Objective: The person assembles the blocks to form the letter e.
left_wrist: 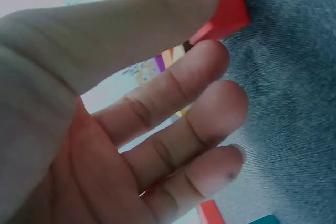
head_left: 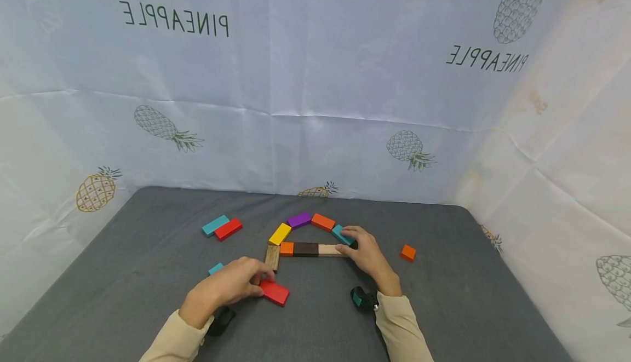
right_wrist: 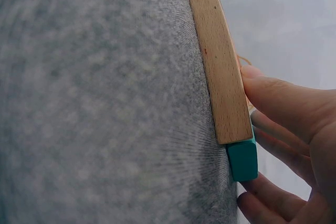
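My left hand (head_left: pixel 235 281) is at the near left, its thumb and index finger at the left end of a flat red block (head_left: pixel 276 293). In the left wrist view the thumb lies over this red block (left_wrist: pixel 231 9). The other fingers are bent and hold nothing. My right hand (head_left: pixel 366 253) curls round a teal block (head_left: pixel 340 234) at the right end of an arch of blocks. Its thumb rests on a light wooden block (head_left: pixel 329 250). The right wrist view shows the teal block's end (right_wrist: pixel 243 161) beside the wooden block, with fingers behind it.
Yellow (head_left: pixel 280 234), purple (head_left: pixel 299 220) and orange (head_left: pixel 322 222) blocks form the arch. Its base row holds a dark brown block (head_left: pixel 306 250); a wooden block (head_left: pixel 272 258) stands left. Loose blocks include red (head_left: pixel 228 229), teal (head_left: pixel 215 225) and orange (head_left: pixel 408 252) ones on the grey tabletop (head_left: pixel 443 307).
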Motion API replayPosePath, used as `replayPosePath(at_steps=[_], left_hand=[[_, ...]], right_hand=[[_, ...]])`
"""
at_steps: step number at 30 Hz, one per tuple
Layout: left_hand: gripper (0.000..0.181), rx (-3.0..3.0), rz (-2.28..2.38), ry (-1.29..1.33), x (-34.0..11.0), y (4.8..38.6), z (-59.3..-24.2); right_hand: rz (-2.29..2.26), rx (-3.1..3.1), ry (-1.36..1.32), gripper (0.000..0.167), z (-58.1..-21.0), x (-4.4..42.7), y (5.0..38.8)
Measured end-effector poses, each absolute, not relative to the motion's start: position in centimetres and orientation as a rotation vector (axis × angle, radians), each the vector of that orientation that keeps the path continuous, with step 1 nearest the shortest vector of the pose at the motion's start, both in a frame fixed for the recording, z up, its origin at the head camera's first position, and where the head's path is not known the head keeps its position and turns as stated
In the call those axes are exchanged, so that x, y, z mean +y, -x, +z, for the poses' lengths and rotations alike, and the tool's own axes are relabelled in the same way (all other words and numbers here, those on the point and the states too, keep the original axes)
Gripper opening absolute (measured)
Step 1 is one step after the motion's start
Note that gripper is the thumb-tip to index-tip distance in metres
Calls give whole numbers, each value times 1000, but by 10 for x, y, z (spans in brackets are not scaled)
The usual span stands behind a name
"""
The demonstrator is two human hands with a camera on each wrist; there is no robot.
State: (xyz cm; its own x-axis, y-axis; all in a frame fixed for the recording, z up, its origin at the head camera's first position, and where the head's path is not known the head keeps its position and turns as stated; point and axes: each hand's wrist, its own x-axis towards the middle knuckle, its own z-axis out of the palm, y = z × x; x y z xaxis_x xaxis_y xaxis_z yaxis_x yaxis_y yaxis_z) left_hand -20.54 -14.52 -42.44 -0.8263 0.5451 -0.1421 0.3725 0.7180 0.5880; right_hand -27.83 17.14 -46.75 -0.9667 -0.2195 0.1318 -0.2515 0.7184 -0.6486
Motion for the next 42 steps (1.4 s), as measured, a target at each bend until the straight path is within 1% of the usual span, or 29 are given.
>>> replayPosePath(at_steps=[5, 13, 19, 34, 42], left_hand=[[27, 2589, 823, -772, -148, 211, -428], [31, 2590, 831, -767, -148, 212, -430], [26, 2596, 815, -774, -146, 210, -431], [26, 2531, 883, -807, -148, 212, -434], [27, 2531, 891, -776, -146, 211, -432]], right_hand=[[1100, -2869, -380, 43, -467, 171, 279], [1094, -2870, -384, 43, -467, 171, 278], [1098, -2869, -387, 43, -468, 171, 278], [1105, -2875, -377, 44, -468, 171, 280], [1111, -2869, -374, 44, -469, 171, 280]])
